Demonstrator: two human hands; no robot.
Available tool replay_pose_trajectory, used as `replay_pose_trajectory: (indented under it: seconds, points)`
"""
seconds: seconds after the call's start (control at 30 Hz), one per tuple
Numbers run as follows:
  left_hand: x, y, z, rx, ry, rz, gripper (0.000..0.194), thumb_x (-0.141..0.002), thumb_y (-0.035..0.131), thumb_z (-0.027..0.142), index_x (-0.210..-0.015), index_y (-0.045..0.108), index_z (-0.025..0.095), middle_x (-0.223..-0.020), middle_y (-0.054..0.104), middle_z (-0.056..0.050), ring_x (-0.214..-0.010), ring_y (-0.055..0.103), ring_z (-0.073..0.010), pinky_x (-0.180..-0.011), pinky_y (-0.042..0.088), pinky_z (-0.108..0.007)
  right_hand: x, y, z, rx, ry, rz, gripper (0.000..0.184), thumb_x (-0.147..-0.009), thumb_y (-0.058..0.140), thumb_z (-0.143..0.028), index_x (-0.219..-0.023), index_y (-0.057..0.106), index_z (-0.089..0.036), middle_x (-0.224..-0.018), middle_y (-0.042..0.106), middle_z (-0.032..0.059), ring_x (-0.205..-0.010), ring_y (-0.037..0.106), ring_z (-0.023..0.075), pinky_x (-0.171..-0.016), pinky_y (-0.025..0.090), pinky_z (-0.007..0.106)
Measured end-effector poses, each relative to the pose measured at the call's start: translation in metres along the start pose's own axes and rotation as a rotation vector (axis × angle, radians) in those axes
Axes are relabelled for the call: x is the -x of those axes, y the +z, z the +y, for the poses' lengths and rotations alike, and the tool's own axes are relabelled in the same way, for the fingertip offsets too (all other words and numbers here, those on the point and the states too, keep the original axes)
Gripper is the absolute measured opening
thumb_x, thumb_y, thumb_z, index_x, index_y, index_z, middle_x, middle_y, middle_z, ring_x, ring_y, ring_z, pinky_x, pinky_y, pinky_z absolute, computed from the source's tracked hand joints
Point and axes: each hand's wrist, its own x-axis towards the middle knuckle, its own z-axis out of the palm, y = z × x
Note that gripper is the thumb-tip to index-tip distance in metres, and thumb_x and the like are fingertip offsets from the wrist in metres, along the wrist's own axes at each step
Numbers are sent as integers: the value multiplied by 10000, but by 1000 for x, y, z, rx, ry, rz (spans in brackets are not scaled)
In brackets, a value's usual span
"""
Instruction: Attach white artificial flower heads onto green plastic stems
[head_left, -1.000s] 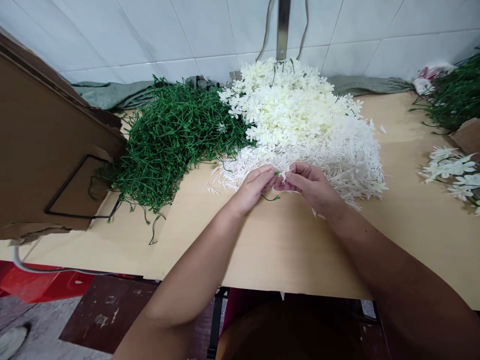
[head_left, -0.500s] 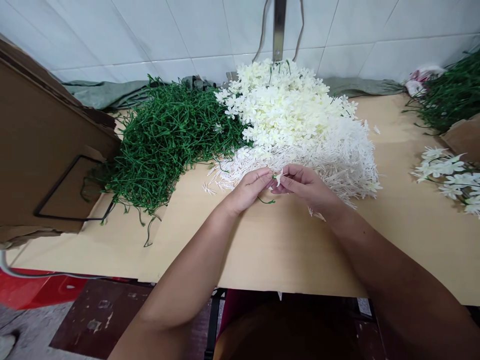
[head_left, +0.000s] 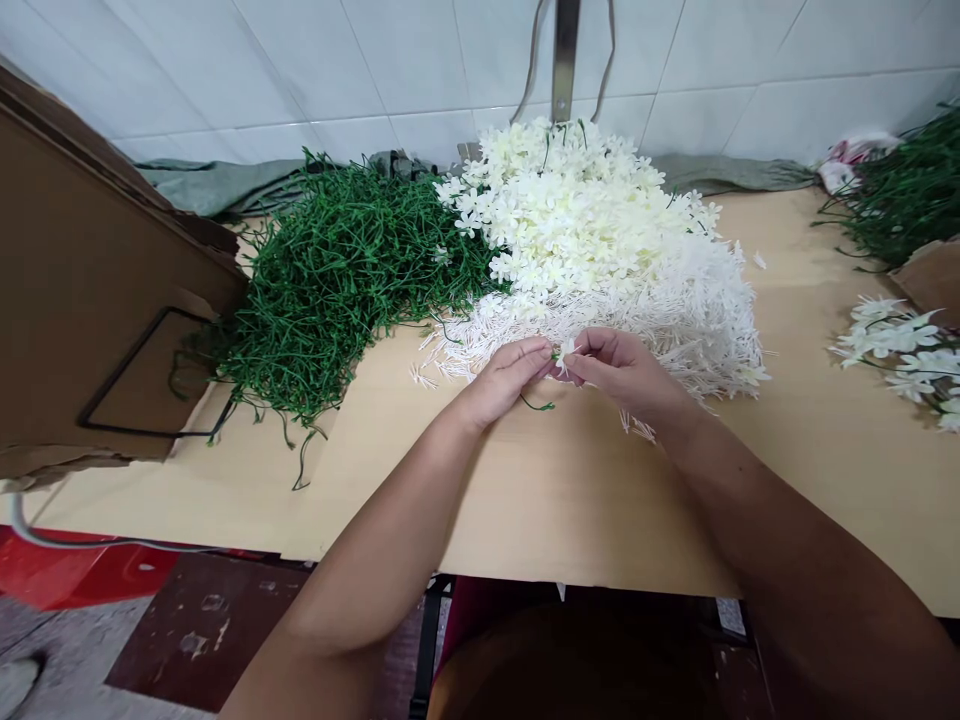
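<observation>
My left hand (head_left: 504,380) pinches a thin green plastic stem (head_left: 537,405) whose loose end curls down onto the wooden table (head_left: 570,490). My right hand (head_left: 621,372) pinches a small white flower piece (head_left: 565,350) at the stem's top, and the fingertips of both hands meet there. Just behind the hands lies a pile of white spiky flower parts (head_left: 690,310). A heap of cream flower heads (head_left: 577,210) rises behind that. A mound of green stems (head_left: 337,275) lies to the left.
A brown cardboard box (head_left: 90,300) stands at the table's left edge. Several finished white flowers (head_left: 900,350) lie at the right, with more green stems (head_left: 911,195) behind them. A white tiled wall and grey cloth (head_left: 225,185) back the table. A red object (head_left: 67,570) sits on the floor.
The hands stay together at the same spot; the white flower piece now sits a little higher between the fingertips. The view shifted slightly.
</observation>
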Motion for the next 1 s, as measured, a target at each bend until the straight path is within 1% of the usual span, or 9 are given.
replay_pose_trajectory:
  seconds: [0.13, 0.23, 0.33, 0.6, 0.83, 1.0]
  points:
    - [-1, -2, 0, -60, 9, -11, 436, -731, 636, 508, -564, 413, 172, -534, 305, 52, -540, 334, -76, -542, 308, -219, 1, 1, 0, 35, 20, 21, 176, -691, 644, -276, -620, 518, -177, -567, 529, -34, -555, 450, 82, -571, 339, 258]
    - [-1, -4, -1, -86, 10, -26, 441, -730, 628, 530, -566, 425, 174, -527, 285, 57, -526, 311, -75, -552, 334, -220, 1, 1, 0, 39, 6, 2, 166, -690, 641, -288, -644, 524, -179, -587, 547, -22, -593, 492, 102, -591, 366, 266]
    - [-2, -5, -2, -75, 20, -32, 405, -748, 608, 523, -598, 474, 171, -531, 289, 57, -529, 314, -79, -575, 354, -223, 1, 2, -1, 74, -3, -25, 177, -694, 640, -305, -648, 522, -181, -619, 566, -4, -630, 513, 118, -603, 386, 272]
    - [-1, -6, -4, -120, 32, -27, 373, -779, 585, 491, -630, 525, 154, -590, 405, 25, -610, 407, -93, -588, 344, -223, 3, 2, -3, 100, -12, -12, 118, -688, 602, -262, -641, 522, -189, -610, 559, -2, -649, 530, 132, -590, 379, 266]
    - [1, -5, -1, -129, 36, -16, 376, -778, 586, 495, -632, 511, 157, -603, 405, 23, -604, 383, -91, -578, 323, -232, 2, 1, -1, 79, 6, -16, 86, -675, 607, -228, -631, 555, -175, -575, 549, -18, -565, 458, 97, -551, 324, 256]
    - [1, -2, 2, -85, 37, -55, 391, -773, 588, 529, -650, 514, 165, -552, 340, 39, -598, 400, -99, -585, 345, -233, -1, 0, 5, 11, 10, 1, 122, -663, 625, -221, -587, 541, -177, -535, 530, -30, -541, 426, 88, -551, 310, 254]
